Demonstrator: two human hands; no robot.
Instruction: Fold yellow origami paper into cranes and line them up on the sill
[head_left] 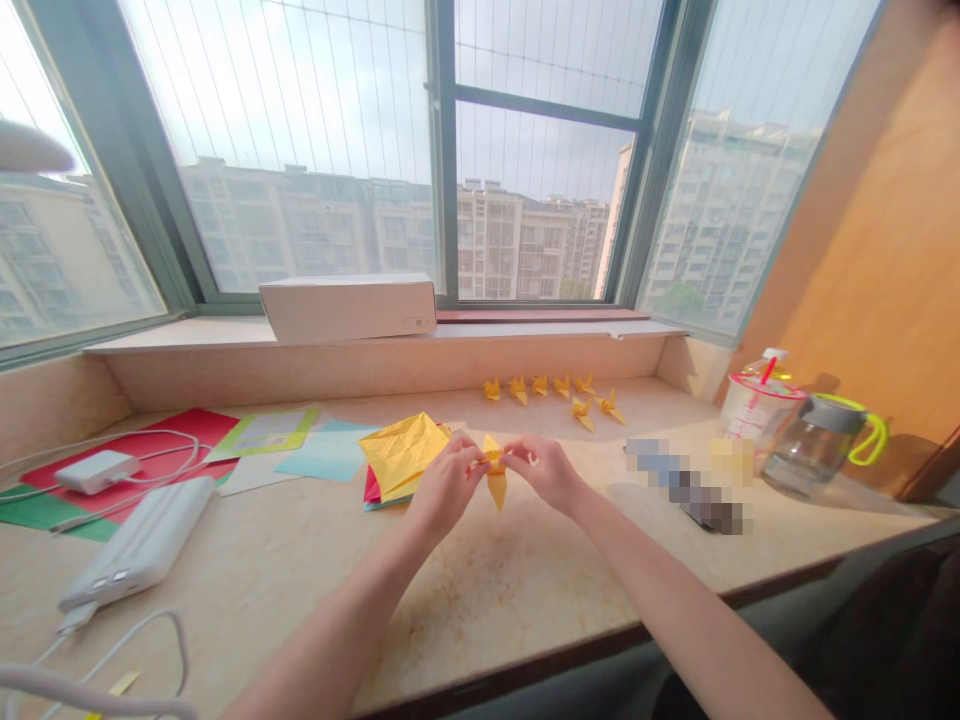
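Note:
A yellow folded paper crane is held between both hands above the stone counter. My left hand pinches its left side, and my right hand pinches its right side with thumb and fingers. One pointed end hangs down toward me; another point rises between the hands. Just left of my left hand lies a stack of paper squares with a creased yellow sheet on top. Farther back, several finished yellow cranes stand in a row, with two more cranes closer to me.
At left are coloured paper sheets, a white charger, a white power bank and loose cables. Right of my hands lie a blurred-out dark object, a drink cup and a glass jug. A white box sits on the sill.

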